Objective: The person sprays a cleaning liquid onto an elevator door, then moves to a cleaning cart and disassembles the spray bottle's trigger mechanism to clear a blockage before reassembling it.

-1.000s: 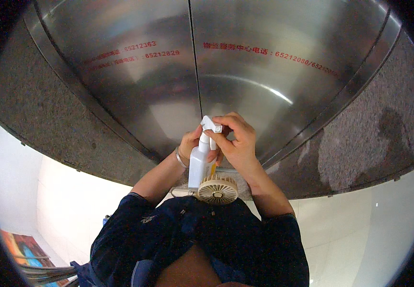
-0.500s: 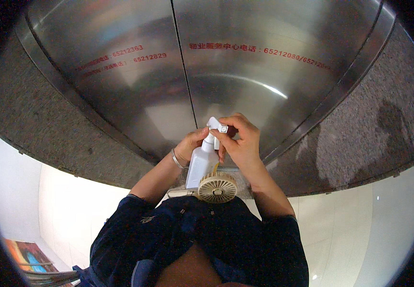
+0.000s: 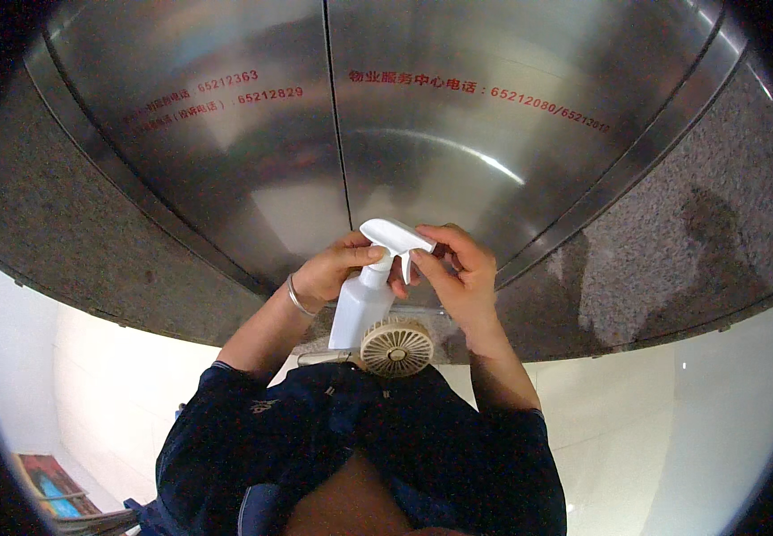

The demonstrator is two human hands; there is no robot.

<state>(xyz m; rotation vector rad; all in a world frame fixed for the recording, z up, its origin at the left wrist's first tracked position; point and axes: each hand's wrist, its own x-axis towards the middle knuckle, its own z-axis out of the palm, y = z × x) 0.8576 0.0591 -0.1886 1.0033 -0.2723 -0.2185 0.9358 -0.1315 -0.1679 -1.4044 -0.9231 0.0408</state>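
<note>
A white spray bottle (image 3: 360, 311) stands slightly tilted in front of my chest. Around its neck, just under the trigger head, my left hand (image 3: 322, 273) is closed; a silver bangle circles that wrist. My right hand (image 3: 467, 275) pinches the nozzle end of the white trigger head (image 3: 394, 236) between thumb and forefinger. Below the nozzle, the trigger hangs free of my right fingers. A beige round fan (image 3: 396, 347) sits against my chest, close to the bottle's base and hiding part of what lies behind it.
Steel double doors (image 3: 252, 170) with red print and a dark centre seam stand ahead. Speckled stone (image 3: 74, 214) frames them, with a damp-looking dark patch (image 3: 717, 241) on the right. Pale floor (image 3: 583, 402) lies behind me; a colourful picture (image 3: 56, 487) shows at lower left.
The trigger head has turned so its nozzle points right, where it faced me before. My left hand keeps its hold on the neck, and my right fingers have shifted with the nozzle.
</note>
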